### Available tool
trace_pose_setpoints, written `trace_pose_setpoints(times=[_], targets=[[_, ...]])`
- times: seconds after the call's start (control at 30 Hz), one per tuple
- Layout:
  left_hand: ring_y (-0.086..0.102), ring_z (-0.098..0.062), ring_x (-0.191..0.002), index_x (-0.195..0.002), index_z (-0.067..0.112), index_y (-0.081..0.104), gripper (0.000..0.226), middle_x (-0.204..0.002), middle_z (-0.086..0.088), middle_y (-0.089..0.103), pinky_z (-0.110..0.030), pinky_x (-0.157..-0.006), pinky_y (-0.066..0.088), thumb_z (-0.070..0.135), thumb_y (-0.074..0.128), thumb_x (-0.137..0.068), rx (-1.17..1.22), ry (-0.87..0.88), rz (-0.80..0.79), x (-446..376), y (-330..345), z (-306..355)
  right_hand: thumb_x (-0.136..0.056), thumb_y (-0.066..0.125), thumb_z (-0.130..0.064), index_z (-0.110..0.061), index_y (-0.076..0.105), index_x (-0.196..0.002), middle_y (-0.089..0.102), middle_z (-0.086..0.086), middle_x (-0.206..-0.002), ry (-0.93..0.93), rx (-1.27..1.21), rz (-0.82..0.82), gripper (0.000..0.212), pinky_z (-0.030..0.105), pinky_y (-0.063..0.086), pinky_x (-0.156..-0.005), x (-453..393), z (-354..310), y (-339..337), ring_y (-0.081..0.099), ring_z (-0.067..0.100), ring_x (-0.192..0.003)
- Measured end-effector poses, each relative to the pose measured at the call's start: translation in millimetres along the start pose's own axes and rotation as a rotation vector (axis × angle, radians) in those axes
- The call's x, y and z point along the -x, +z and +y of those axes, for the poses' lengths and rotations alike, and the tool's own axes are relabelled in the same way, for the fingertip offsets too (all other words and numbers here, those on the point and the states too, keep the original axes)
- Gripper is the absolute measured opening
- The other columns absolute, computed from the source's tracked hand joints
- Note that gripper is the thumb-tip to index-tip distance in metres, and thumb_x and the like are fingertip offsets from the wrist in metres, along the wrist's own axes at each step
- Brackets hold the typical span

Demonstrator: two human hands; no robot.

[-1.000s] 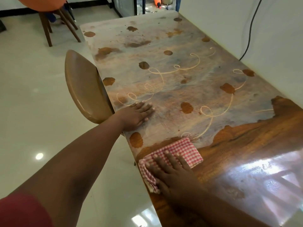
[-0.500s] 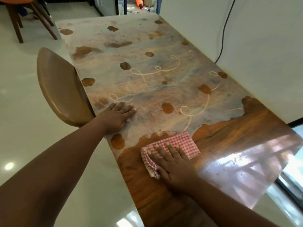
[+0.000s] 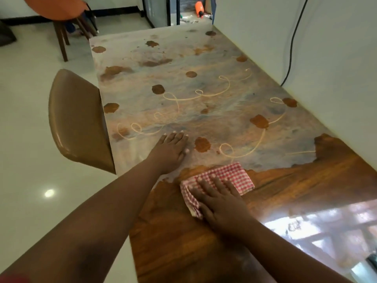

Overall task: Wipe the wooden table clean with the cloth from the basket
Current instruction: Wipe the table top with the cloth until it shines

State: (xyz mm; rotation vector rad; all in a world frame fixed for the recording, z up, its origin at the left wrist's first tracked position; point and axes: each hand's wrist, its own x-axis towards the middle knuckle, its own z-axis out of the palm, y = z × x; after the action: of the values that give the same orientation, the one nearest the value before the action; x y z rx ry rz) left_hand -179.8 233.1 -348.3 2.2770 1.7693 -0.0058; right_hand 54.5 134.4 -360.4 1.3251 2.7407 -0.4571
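Note:
A long wooden table (image 3: 173,242) runs away from me along the wall. Its near part shows glossy brown wood; the rest is under a pale dusty film with brown blotches and looping finger trails. A folded red-and-white checked cloth (image 3: 230,176) lies at the border between clean and dusty wood. My right hand (image 3: 222,205) presses flat on the cloth's near half, fingers spread. Just to its left and further out, my left hand (image 3: 170,150) rests flat on the dusty surface, holding nothing. No basket is in view.
A brown padded chair (image 3: 77,123) stands against the table's left edge. A white wall (image 3: 336,78) with a black cable (image 3: 291,43) borders the right side. An orange chair (image 3: 59,9) stands at the far left, on the shiny white floor (image 3: 30,160).
My right hand has slid the cloth a little to the right along the dust border. My left hand has shifted right, from the table's left edge toward its middle. The view has swung.

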Motion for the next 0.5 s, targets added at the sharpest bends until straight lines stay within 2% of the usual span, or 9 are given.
trace_pose_setpoints(times=[0.17, 0.3, 0.43, 0.5], targets=[[-0.003, -0.024, -0.148, -0.154, 0.016, 0.003, 0.064, -0.162, -0.006, 0.001, -0.04, -0.117, -0.005, 0.047, 0.021, -0.101, 0.009, -0.15, 0.068, -12, 14, 8, -0.096, 0.013, -0.057, -0.057, 0.002, -0.143, 0.011, -0.014, -0.154, 0.006, 0.04, 0.033, 0.048, 0.044, 0.005, -0.112, 5, 79, -23, 0.01, 0.024, -0.145], [-0.009, -0.024, -0.147, -0.154, 0.016, 0.002, 0.069, -0.161, -0.005, -0.001, -0.041, -0.116, -0.01, 0.053, 0.011, -0.096, -0.036, -0.189, 0.081, -21, 18, 8, -0.09, 0.009, -0.058, -0.05, 0.003, -0.146, 0.008, -0.009, -0.159, 0.076, -0.01, 0.016, 0.057, 0.05, -0.007, -0.111, -33, 73, -29, -0.004, 0.024, -0.145], [-0.01, -0.022, -0.147, -0.153, 0.018, 0.001, 0.07, -0.161, -0.003, -0.002, -0.039, -0.115, -0.012, 0.054, 0.007, -0.093, -0.066, -0.201, 0.062, -20, 20, 7, -0.093, 0.007, -0.057, -0.048, -0.001, -0.146, 0.003, -0.007, -0.159, -0.082, -0.03, -0.015, 0.055, 0.047, -0.02, -0.107, -18, 61, -21, -0.015, 0.023, -0.143], [-0.011, -0.021, -0.147, -0.153, 0.018, 0.0, 0.072, -0.161, -0.002, -0.004, -0.039, -0.115, -0.013, 0.055, 0.003, -0.092, -0.081, -0.214, 0.056, -19, 20, 8, -0.095, 0.009, -0.057, -0.05, 0.003, -0.146, 0.005, -0.01, -0.156, -0.136, -0.056, -0.011, 0.052, 0.046, -0.018, -0.109, 2, 79, -20, -0.013, 0.021, -0.143]])
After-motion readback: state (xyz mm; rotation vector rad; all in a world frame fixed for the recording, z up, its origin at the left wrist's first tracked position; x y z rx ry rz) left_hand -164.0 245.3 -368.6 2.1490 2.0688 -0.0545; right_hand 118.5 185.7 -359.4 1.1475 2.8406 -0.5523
